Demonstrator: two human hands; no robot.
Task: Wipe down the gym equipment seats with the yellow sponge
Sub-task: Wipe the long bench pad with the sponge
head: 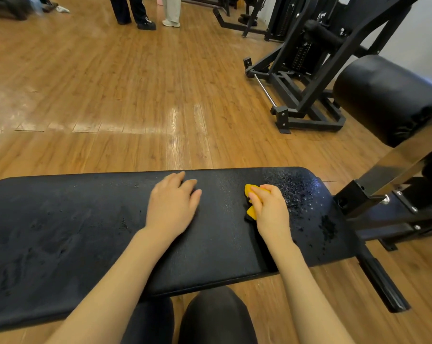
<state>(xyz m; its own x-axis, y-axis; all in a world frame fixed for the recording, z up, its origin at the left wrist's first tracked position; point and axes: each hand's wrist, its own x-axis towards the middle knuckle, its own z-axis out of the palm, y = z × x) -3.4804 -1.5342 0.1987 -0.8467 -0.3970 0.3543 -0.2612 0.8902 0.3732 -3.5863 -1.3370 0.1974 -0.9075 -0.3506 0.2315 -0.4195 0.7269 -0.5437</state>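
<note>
The right hand point(269, 209) squeezes the yellow sponge point(251, 199) against the black seat point(85, 232), beside wet drops point(294, 192) at its right end, while the left hand point(172, 207) lies flat and open nearby.

We see only part of the yellow sponge point(250, 211): the right hand point(268, 209) is closed over its middle, leaving two yellow ends showing. The left hand point(173, 204) lies flat and covers the seat point(73, 234) beneath its palm. The seat's left end runs off the picture's left edge. The roller pad point(383, 100) is cut by the right edge. Two people point(145, 11) standing at the top edge show legs only. Our knees point(215, 316) hide the floor under the seat's near edge.
</note>
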